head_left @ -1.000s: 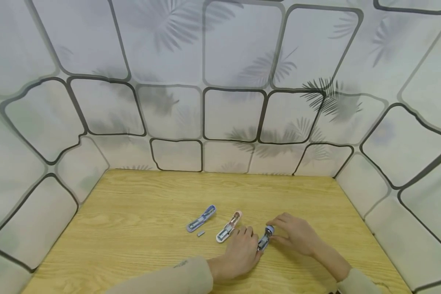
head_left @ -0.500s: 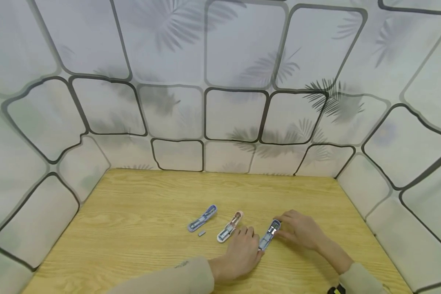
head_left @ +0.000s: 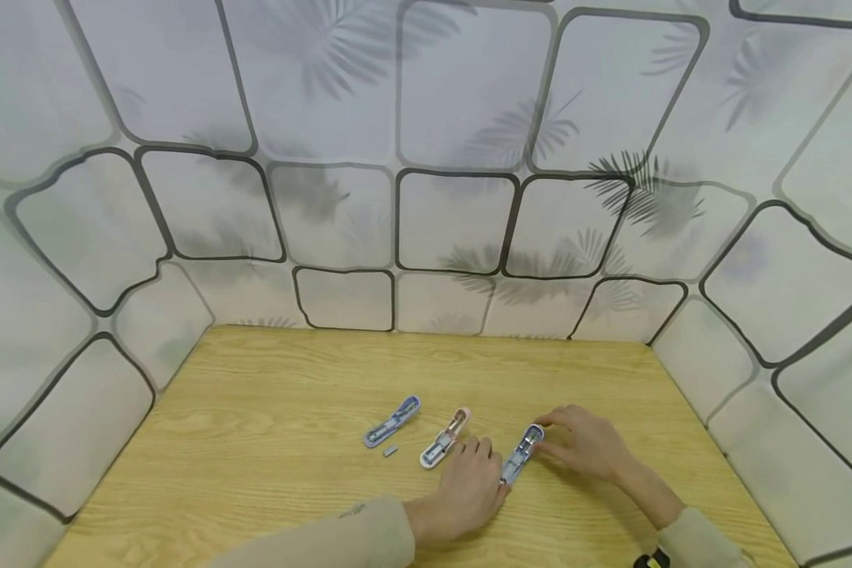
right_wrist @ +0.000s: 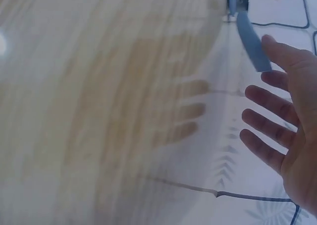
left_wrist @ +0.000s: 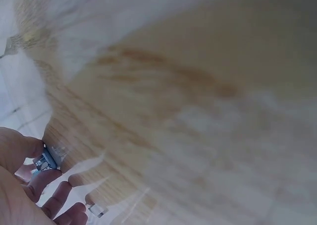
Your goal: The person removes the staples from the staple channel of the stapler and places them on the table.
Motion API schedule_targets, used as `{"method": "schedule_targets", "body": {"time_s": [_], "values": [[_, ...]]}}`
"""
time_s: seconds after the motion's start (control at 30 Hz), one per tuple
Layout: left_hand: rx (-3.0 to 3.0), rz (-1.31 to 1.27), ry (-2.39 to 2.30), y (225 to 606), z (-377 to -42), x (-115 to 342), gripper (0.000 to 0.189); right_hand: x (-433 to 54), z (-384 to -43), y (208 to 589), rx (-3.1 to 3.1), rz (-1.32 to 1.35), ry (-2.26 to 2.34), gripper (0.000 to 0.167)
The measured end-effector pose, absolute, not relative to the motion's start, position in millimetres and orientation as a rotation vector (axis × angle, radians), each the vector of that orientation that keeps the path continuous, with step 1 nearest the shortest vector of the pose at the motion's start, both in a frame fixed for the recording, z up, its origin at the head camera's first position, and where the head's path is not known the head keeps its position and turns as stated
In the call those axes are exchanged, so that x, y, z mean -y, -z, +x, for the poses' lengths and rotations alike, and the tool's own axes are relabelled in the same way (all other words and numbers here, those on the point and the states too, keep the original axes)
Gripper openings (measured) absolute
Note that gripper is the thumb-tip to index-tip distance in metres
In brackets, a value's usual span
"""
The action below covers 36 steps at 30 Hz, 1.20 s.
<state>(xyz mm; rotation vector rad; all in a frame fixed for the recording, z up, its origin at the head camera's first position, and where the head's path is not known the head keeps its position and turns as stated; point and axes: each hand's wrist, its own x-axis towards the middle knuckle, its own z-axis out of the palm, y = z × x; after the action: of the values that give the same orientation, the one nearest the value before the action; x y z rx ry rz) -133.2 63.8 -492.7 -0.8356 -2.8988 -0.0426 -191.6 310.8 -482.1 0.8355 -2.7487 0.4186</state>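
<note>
An opened pale-blue stapler slants between the two hands in the head view. My left hand pinches its near end between thumb and index finger; the left wrist view shows the stapler there too. My right hand pinches the far end, and in the right wrist view its thumb and index finger meet at the tip of the stapler's blue arm. The other right fingers are extended. Just left of my left hand lies an open white-and-pink stapler. Part of the held stapler's near end is hidden by my left hand.
Further left on the wooden table lies an open darker-blue stapler. Beside it is a small grey block, like a strip of staples. Patterned fabric walls border the table at the back and sides.
The stapler's far arm has swung out and away, so it now lies opened lengthwise. My right hand moved slightly right and away with it; my left hand stayed nearly still.
</note>
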Motion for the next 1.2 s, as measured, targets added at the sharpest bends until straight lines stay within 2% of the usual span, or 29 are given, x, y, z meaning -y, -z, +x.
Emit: {"method": "schedule_targets", "body": {"time_s": [0.4,0.63,0.87,1.2], "values": [[2.923,-0.837,0.03,492,-133,-64,0.04,-298,-180,454,2.818,0.509,-1.088,0.025],[2.899,-0.855,0.009,492,-134,-63,0.039,-294,-179,444,2.853,0.425,-1.512,0.034],[2.907,-0.854,0.002,491,-134,-63,0.039,-287,-174,449,2.945,0.342,-1.771,0.039],[2.939,-0.852,-0.016,488,-134,-63,0.042,-273,-167,465,2.956,0.281,-1.931,0.03]]}}
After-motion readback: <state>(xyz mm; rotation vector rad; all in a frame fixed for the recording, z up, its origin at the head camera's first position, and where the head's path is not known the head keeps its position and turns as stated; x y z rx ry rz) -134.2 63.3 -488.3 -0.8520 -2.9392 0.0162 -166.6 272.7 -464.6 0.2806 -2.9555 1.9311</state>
